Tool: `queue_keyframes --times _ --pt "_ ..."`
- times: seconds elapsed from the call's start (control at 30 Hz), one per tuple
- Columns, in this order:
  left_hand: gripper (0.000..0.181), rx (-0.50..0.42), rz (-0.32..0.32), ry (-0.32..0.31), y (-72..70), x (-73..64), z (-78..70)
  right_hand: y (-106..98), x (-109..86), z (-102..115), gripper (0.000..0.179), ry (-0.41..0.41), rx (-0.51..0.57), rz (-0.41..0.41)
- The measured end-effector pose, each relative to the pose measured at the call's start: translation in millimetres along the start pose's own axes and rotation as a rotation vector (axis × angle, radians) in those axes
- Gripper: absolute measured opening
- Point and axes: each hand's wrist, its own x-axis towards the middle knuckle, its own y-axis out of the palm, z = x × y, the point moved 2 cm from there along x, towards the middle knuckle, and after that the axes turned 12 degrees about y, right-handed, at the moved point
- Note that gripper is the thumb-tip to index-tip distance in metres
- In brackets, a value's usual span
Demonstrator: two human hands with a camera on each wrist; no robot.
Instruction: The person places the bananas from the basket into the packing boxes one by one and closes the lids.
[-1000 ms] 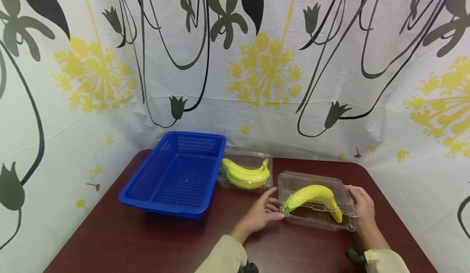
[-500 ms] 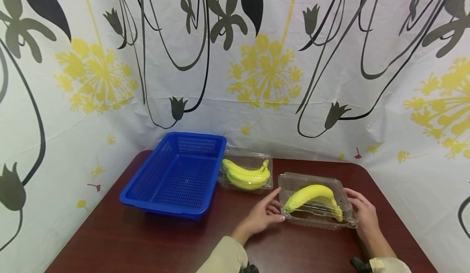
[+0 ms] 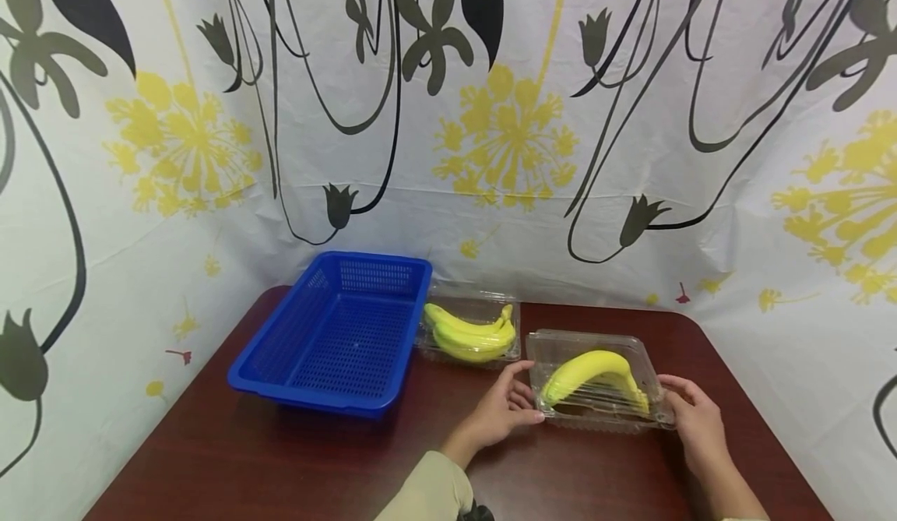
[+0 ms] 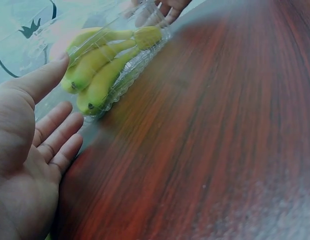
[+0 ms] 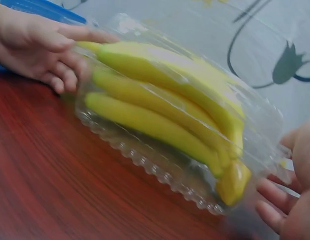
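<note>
A clear plastic clamshell box (image 3: 634, 347) with a bunch of bananas (image 3: 592, 373) inside lies at the right of the table, its lid down. At the box's left end is my left hand (image 3: 494, 412), thumb near the front corner and forefinger near the back one. My right hand (image 3: 697, 424) is at the opposite end, fingertips against or very close to the edge. In the right wrist view, the bananas (image 5: 160, 95) curve lengthwise under the transparent lid, and the right fingers (image 5: 277, 195) are spread beside the stem end. Whether the lid is latched cannot be told.
A blue plastic basket (image 3: 329, 398) with perforated sides stands at the left of the dark red table (image 3: 280, 459). Beside it, at the back, is a second clear box (image 3: 508, 297) containing bananas (image 3: 473, 338). A patterned cloth (image 3: 518, 248) hangs around the table.
The box's lid has gone down over the bananas, and the box has shifted slightly left. My right hand has slid a little right and toward me; the left hand has barely moved.
</note>
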Motion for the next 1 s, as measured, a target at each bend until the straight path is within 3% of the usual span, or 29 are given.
queue_keyframes --times 0.1,0.2,0.53,0.63,0.73,0.87,1.0 --pt "0.076 0.012 -0.012 0.009 0.5 -0.5 0.2 3 -6.8 3 0.024 0.022 -0.059 -0.137" --pt "0.074 0.019 -0.015 0.008 0.7 -1.1 -0.8 6 -10.7 4 0.033 0.023 -0.108 -0.190" --pt "0.070 0.031 -0.016 0.016 0.4 -2.2 -2.5 11 -11.5 2 0.050 -0.006 -0.225 -0.073" --pt "0.069 0.035 -0.025 0.025 0.9 -1.8 -2.7 11 -10.8 2 0.049 -0.022 -0.216 -0.038" --pt "0.068 0.032 -0.038 0.029 1.0 -2.9 -12.5 12 -10.5 2 0.046 -0.035 -0.185 0.007" --pt "0.068 0.035 -0.035 0.018 0.9 -3.2 -12.8 13 -11.3 2 0.042 -0.065 -0.178 0.016" --pt "0.068 0.037 -0.022 -0.001 1.9 -0.6 -0.6 14 -12.3 2 0.040 -0.107 -0.203 0.001"
